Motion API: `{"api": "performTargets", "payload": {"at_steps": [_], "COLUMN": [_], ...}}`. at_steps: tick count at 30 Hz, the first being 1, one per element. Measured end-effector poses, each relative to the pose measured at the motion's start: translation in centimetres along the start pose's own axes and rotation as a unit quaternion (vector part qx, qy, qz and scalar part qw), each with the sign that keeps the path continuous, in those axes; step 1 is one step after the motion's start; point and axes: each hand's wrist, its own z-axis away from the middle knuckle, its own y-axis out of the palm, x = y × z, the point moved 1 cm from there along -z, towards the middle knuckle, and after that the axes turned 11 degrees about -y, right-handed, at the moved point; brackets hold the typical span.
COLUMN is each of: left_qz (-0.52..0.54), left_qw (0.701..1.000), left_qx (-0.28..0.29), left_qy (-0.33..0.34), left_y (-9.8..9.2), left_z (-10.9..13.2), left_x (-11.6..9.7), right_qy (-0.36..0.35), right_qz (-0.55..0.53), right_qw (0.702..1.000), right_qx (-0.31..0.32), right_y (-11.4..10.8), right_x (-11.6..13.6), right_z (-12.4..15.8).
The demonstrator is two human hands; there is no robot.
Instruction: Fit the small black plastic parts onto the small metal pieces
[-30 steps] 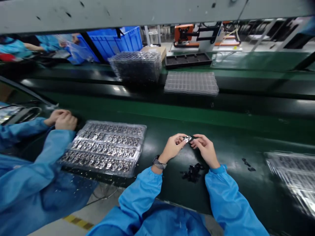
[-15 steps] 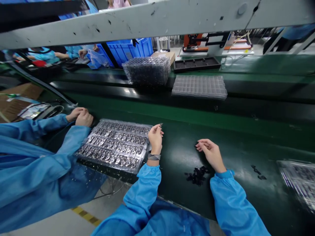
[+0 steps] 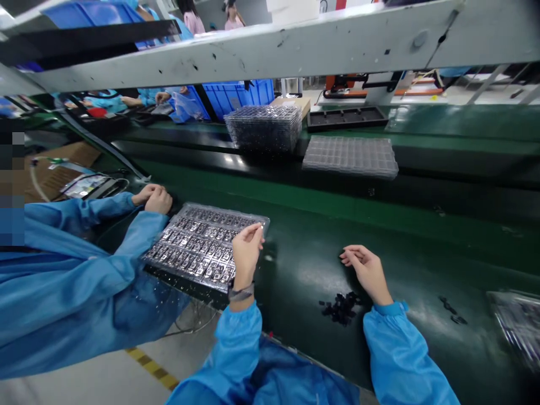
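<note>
My left hand (image 3: 247, 250) is over the right end of a clear plastic tray (image 3: 265, 220) filled with rows of small metallic parts (image 3: 189, 242). Its thumb and fingers are pinched together; whatever they hold is too small to make out. To the right, my right hand (image 3: 368, 270) hovers low over the green work surface, its fingers closed. A bit of something black shows at its fingertips, apparently a small black piece. Just below and left of that hand lies a loose pile of small black pieces (image 3: 341, 308).
Several more black pieces (image 3: 452, 310) lie right of my forearm, near another clear tray (image 3: 517, 320). Behind stand stacked clear trays (image 3: 265, 129), empty-looking trays (image 3: 350, 156) and a black tray (image 3: 348, 118). A metal beam (image 3: 253, 50) crosses above. A co-worker's hands (image 3: 154, 198) rest at left.
My left hand has moved left, from beside the tray to over its right end; the small dark piece at its fingertips no longer shows. My right hand stays near the pile. The view has shifted slightly.
</note>
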Motion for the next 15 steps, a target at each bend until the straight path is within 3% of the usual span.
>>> {"api": "performTargets", "payload": {"at_steps": [4, 7, 11, 15], "left_qz": [-0.189, -0.274, -0.328, -0.351], "left_qw": [0.971, 0.952, 0.943, 0.936], "left_qx": [0.134, 0.111, 0.006, -0.032], "left_qy": [0.056, 0.079, 0.059, 0.011], "left_y": [-6.1, -11.1, -16.0, -17.9], "left_z": [4.0, 4.0, -1.5, -8.0], "left_x": [-1.4, -2.4, -2.5, -1.8], "right_qy": [0.004, 0.009, 0.005, 0.000], "right_qz": [-0.004, -0.010, -0.003, -0.004], "right_qw": [1.000, 1.000, 1.000, 1.000], "right_qx": [-0.001, 0.005, 0.007, 0.002], "right_y": [0.0, 0.0, 0.0, 0.1], "right_x": [-0.3, -0.7, -1.1, -1.0], "right_z": [0.0, 0.1, 0.2, 0.2]}}
